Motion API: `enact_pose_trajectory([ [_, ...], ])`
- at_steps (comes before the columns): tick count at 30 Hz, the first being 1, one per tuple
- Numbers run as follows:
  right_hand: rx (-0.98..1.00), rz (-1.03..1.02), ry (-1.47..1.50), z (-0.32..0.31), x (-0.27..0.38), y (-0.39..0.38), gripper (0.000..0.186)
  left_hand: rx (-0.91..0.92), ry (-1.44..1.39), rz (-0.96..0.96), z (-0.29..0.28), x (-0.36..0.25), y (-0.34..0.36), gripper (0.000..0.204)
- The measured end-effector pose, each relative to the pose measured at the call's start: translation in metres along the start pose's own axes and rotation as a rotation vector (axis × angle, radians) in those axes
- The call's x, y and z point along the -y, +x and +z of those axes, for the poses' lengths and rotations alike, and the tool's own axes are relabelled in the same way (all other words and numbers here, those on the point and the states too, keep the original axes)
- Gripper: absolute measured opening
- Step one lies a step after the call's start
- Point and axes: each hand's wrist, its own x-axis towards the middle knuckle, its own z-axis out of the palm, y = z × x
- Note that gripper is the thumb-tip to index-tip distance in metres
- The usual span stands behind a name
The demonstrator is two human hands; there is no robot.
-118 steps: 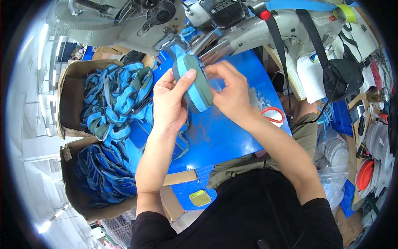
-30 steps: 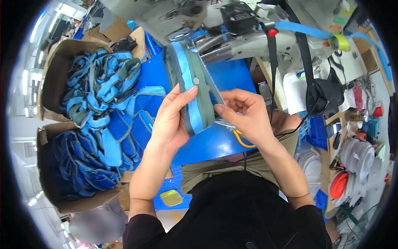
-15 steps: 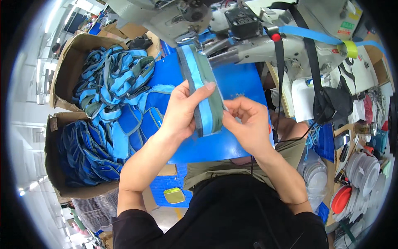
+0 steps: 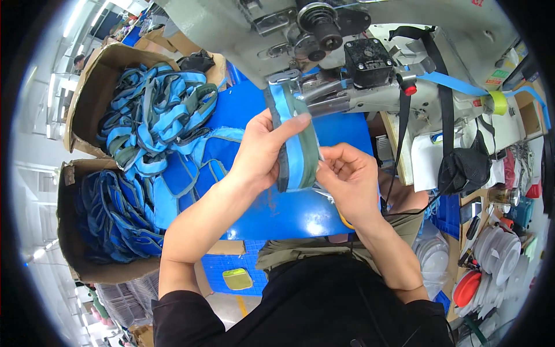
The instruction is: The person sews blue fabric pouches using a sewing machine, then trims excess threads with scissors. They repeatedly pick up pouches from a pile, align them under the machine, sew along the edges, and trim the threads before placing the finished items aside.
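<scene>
L hand (image 4: 259,149): gripping blue/grey/green fabric band (image 4: 295,159), thumb on top | R hand (image 4: 350,177): thumb + fingertips pinching band's R edge | band: btwn hands, just R of L palm, far end at sewing m/c (image 4: 225,36), over blue tbl (image 4: 263,218)

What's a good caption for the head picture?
Left hand and right hand hold a striped fabric band at a sewing machine.

Right hand (image 4: 350,177) in a fingertip pinch
</scene>
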Motion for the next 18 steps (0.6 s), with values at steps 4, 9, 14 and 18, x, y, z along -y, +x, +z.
enact_pose_trajectory([
  [4, -0.024, -0.009, -0.025, 0.007, 0.004, 0.005, 0.015, -0.004, -0.001, 0.017, -0.002, -0.004, 0.003, 0.02],
  [9, -0.006, 0.005, -0.082, 0.006, 0.007, 0.021, 0.016, -0.115, 0.056, 0.181, -0.003, -0.012, 0.009, 0.021],
  [14, -0.003, -0.04, -0.159, 0.001, 0.006, 0.022, 0.018, -0.047, 0.105, 0.195, -0.016, 0.0, -0.019, 0.019],
  [18, -0.005, -0.087, -0.244, 0.0, 0.011, 0.022, 0.02, 0.04, 0.107, 0.1, -0.006, 0.003, -0.018, 0.017],
])
